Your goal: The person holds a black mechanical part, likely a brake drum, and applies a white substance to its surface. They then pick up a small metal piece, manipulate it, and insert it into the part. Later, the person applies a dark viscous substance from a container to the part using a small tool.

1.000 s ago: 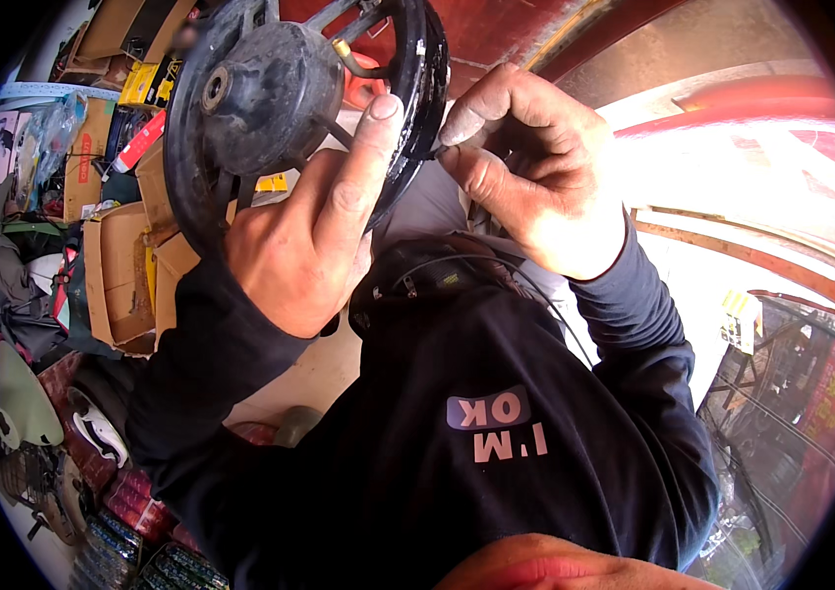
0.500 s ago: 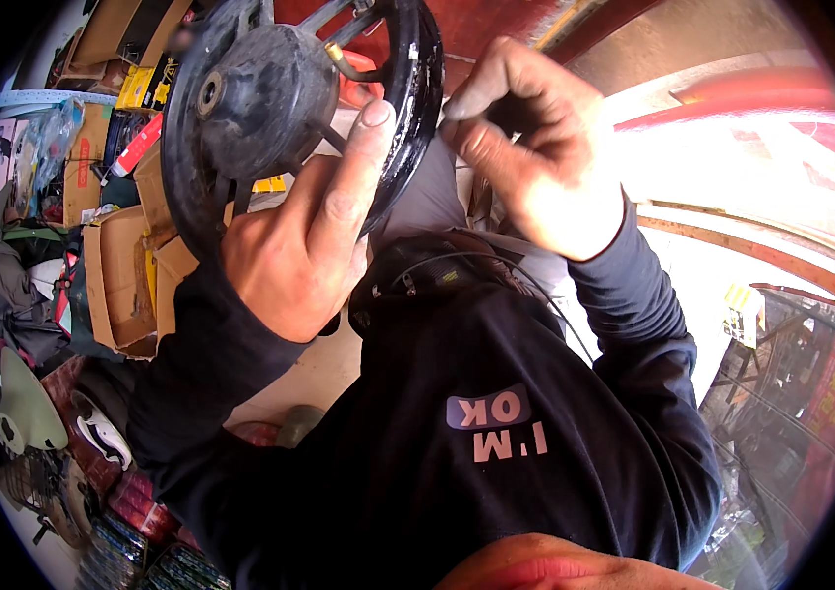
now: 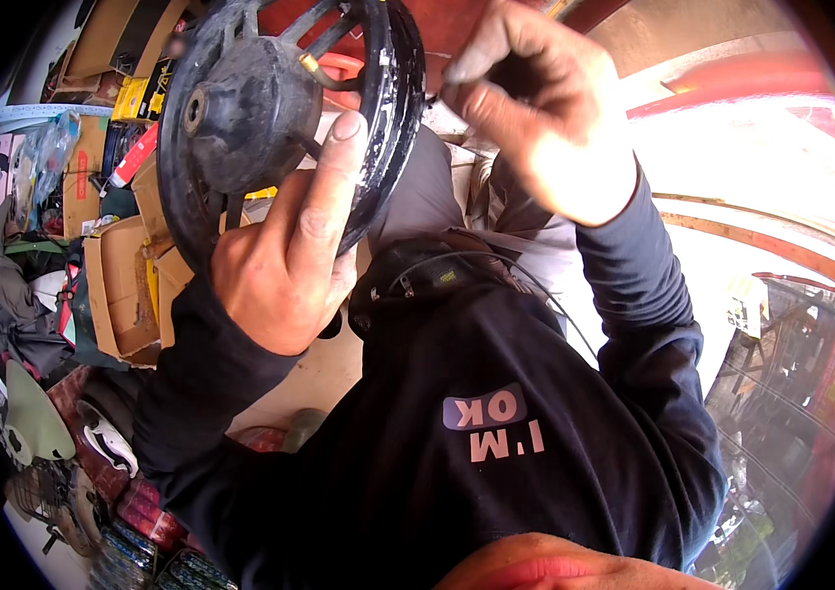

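A dirty black wheel rim [image 3: 240, 108] with spokes and a central hub is held up in front of my chest. My left hand [image 3: 289, 256] grips its lower edge, with the forefinger stretched up along the rim. My right hand [image 3: 535, 108] is raised beside the rim's right side, its fingers pinched on a small dark object that I cannot make out. A thin black cable [image 3: 525, 285] runs across my dark long-sleeved top.
Cardboard boxes [image 3: 122, 275] and packaged goods are piled at the left. Grey cloth [image 3: 4, 295] and several loose parts lie at the lower left. A red beam [image 3: 732, 88] crosses the bright upper right; a metal rack [image 3: 781, 364] stands at the right.
Both hands and the rim have risen toward the top of the view. My right hand has lifted away from my chest and sits higher beside the rim.
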Tool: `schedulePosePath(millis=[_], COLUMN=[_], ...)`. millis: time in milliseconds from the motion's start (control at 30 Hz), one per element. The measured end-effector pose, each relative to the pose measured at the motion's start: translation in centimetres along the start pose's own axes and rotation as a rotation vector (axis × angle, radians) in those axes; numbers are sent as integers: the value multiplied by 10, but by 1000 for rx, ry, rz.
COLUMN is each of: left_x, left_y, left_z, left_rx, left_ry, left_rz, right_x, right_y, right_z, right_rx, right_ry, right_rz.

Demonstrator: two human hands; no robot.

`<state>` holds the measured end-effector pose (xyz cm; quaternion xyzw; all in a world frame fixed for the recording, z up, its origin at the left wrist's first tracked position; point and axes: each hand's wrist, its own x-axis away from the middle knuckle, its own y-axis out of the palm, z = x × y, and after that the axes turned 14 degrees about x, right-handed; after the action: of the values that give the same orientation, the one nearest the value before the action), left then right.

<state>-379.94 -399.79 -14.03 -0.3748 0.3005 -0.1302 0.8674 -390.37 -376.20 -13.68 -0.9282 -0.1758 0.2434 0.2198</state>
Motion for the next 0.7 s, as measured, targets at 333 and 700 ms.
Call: schedulePosePath(millis=[333,700], left_x=[-2,9], left_y=[-5,-9], left_z=[3,4], left_rx=[-36,37], left_ry=[15,-50], left_rz=[7,-92], right_x=[-1,8], right_y=[-9,-9], right_z=[-15,-9], right_rx=[-79,-1], right_ry=[-20,-140], right_rz=[-59,-123])
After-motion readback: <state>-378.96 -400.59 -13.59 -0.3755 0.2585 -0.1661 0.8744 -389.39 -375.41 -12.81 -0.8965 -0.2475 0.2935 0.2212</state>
